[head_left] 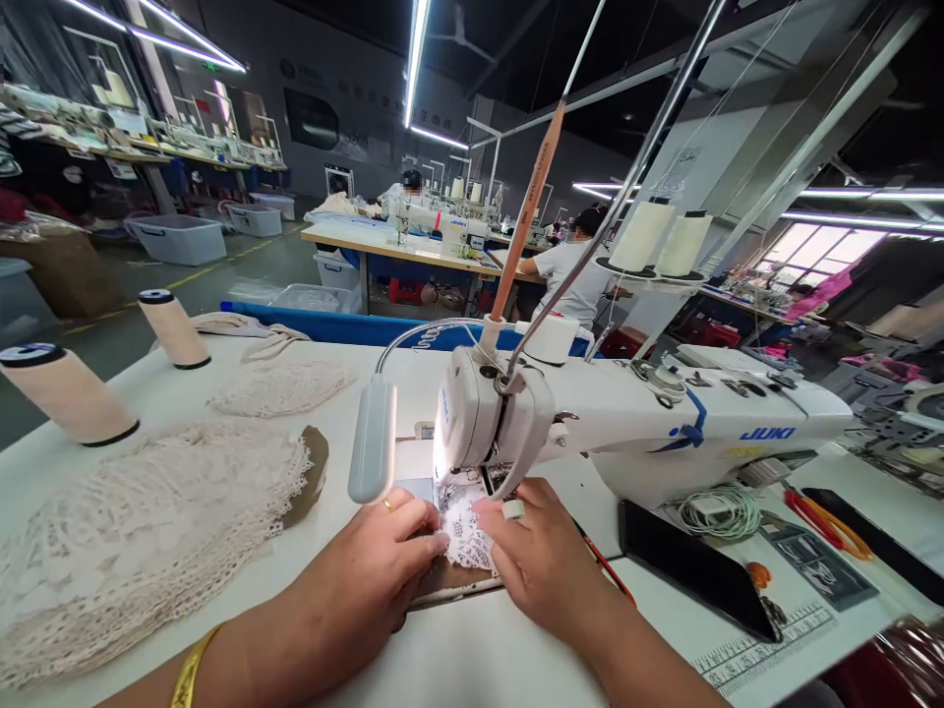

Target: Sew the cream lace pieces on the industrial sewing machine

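A small piece of white lace [466, 539] lies under the head of a white sewing machine [626, 403], lit by the lamp [373, 442] at its left. On the lace's left edge, my left hand [380, 556] is closed, thumb and fingers pinched together at the fabric. My right hand [542, 551] grips the opposite edge with its fingers drawn together, and a pale band or ring [513, 509] shows on one finger. The machine head hides the needle and the far end of the lace.
Stacked cream lace pieces [147, 531] and two thread cones [70, 393] occupy the left of the table. At right lie a black phone [697, 565], coiled cable [721, 511], orange-handled scissors [830, 521] and a ruler [767, 649]. Co-workers sit at machines beyond.
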`<state>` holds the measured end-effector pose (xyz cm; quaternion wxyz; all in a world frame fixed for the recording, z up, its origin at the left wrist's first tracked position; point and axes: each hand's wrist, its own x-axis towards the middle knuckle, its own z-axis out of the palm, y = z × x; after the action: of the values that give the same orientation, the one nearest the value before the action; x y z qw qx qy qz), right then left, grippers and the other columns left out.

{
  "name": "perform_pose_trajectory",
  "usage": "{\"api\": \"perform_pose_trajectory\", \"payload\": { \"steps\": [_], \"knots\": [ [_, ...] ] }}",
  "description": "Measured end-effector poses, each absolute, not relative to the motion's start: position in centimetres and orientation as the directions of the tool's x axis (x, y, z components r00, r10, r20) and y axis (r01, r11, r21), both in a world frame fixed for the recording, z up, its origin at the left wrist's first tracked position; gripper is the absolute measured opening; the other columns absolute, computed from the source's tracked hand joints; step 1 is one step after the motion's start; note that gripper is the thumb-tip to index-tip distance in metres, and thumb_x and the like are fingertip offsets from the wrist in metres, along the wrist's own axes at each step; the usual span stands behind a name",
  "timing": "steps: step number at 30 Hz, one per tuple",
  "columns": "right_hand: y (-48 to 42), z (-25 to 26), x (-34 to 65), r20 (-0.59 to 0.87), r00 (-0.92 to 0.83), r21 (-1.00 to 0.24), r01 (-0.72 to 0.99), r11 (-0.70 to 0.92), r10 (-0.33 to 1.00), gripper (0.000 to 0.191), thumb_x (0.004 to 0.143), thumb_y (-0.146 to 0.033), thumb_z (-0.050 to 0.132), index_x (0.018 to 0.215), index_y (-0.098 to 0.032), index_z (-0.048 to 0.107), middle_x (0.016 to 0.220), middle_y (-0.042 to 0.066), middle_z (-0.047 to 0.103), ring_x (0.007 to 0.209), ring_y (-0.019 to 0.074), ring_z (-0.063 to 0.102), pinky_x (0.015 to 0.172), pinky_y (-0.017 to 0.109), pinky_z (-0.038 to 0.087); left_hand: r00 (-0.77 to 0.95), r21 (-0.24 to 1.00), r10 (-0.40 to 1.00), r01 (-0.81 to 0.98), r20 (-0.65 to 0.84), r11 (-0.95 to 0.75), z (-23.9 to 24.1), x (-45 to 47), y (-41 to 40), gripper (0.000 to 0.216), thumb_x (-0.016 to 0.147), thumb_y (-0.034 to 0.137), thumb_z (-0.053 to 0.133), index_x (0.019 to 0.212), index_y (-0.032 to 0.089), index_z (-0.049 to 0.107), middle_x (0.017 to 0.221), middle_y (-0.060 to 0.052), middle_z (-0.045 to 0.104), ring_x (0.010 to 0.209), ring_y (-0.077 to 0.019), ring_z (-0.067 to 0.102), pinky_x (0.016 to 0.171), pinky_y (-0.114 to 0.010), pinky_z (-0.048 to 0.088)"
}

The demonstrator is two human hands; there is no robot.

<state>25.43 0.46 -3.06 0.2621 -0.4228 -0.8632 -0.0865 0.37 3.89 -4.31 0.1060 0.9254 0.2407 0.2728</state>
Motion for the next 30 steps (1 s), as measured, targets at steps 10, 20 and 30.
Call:
{"api": "perform_pose_trajectory", "payload": {
  "steps": [10,20,30],
  "knots": [
    [0.0,-3.5,24.2,0.337,-0.613,-0.193,0.698,0.69,0.715,0.029,0.093,-0.005,0.056,0.112,-0.024,0.066,0.098,0.005,0.073,0.094,0.0238,0.062,0.079,0.034,0.046,0.744,0.271,0.436,0.344,0.505,-0.899,-3.4,0.3,3.7,0.034,0.095,0.002,0.051,0.108,0.023,0.073,0.093,-0.006,0.075,0.088,-0.0236,0.066,0.081,-0.037,0.055],
    [0.1,-3.7,24.2,0.352,-0.583,-0.185,0.724,0.665,0.733,0.034,0.087,0.0,0.054,0.109,-0.023,0.066,0.102,0.004,0.075,0.099,0.0242,0.064,0.083,0.035,0.046,0.736,0.233,0.447,0.382,0.509,-0.894,-4.2,0.5,4.1,0.035,0.09,0.002,0.049,0.108,0.02,0.073,0.102,-0.008,0.078,0.089,-0.0264,0.065,0.079,-0.042,0.055],
    [0.5,-4.3,24.2,0.394,-0.534,-0.181,0.753,0.633,0.748,0.037,0.082,0.001,0.052,0.107,-0.021,0.068,0.11,0.005,0.075,0.091,0.0239,0.06,0.08,0.035,0.044,0.739,0.266,0.471,0.389,0.482,-0.882,-5.0,0.3,4.4,0.034,0.088,0.001,0.048,0.104,0.019,0.072,0.101,-0.008,0.077,0.09,-0.0266,0.063,0.079,-0.042,0.053]
  ]
}}
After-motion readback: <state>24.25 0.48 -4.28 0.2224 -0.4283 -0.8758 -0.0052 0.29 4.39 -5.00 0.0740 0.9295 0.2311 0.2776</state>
